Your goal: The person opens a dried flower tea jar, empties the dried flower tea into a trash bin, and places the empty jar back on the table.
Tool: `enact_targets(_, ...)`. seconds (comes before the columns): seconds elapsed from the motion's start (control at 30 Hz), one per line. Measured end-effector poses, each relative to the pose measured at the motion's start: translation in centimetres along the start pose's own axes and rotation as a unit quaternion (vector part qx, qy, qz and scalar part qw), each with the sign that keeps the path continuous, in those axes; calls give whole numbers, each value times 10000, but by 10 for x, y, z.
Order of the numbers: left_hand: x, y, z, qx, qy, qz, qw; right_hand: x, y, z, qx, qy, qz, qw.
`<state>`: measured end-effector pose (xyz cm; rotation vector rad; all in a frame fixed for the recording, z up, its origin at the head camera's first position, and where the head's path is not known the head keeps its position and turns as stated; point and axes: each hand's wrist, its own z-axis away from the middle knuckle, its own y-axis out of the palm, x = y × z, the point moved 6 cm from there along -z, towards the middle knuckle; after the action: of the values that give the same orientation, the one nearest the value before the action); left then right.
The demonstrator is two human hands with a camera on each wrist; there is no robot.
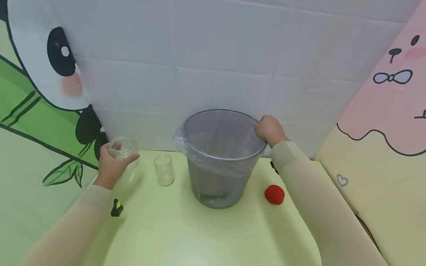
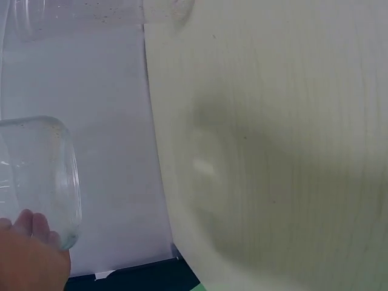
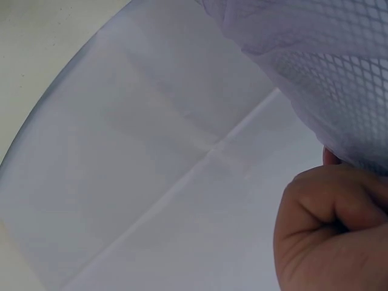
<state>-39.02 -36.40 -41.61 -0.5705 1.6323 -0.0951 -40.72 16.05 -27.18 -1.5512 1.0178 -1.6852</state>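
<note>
My left hand (image 1: 111,168) holds a clear glass jar (image 1: 124,146) above the table's far left, fingers and thumb around its sides. The left wrist view shows the jar (image 2: 39,163) with fingertips against the glass. At the centre stands a grey mesh wastebasket (image 1: 213,190), lined with a thin translucent plastic bag (image 1: 229,167) folded over its rim. On the basket's right rim, my right hand (image 1: 271,130) grips with curled fingers. Seen from the right wrist, this hand (image 3: 333,230) is by the bag-covered mesh (image 3: 345,73).
A clear drinking glass (image 1: 164,170) stands between the jar and the basket. To the basket's right lies a small round red object (image 1: 274,194). A black clip-like piece (image 1: 116,207) sits by the left forearm. White sheeting (image 1: 223,55) hangs behind the table (image 1: 199,236).
</note>
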Motion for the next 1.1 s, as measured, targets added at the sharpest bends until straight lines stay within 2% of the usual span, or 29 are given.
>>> enact_targets(0.17,14,8,-5,406,-93,-205,9989,1,-3,1,34,77,-2,10000)
enact_targets(0.27,24,11,-7,534,-194,-259,9980,1,-4,1,18,69,-8,10000)
enact_targets(0.6,46,10,-9,442,-471,-342,9973,2,-4,0,0,41,2,10000)
enact_targets(1.1,64,14,-10,415,-401,-346,9977,1,-2,2,85,116,-57,9999)
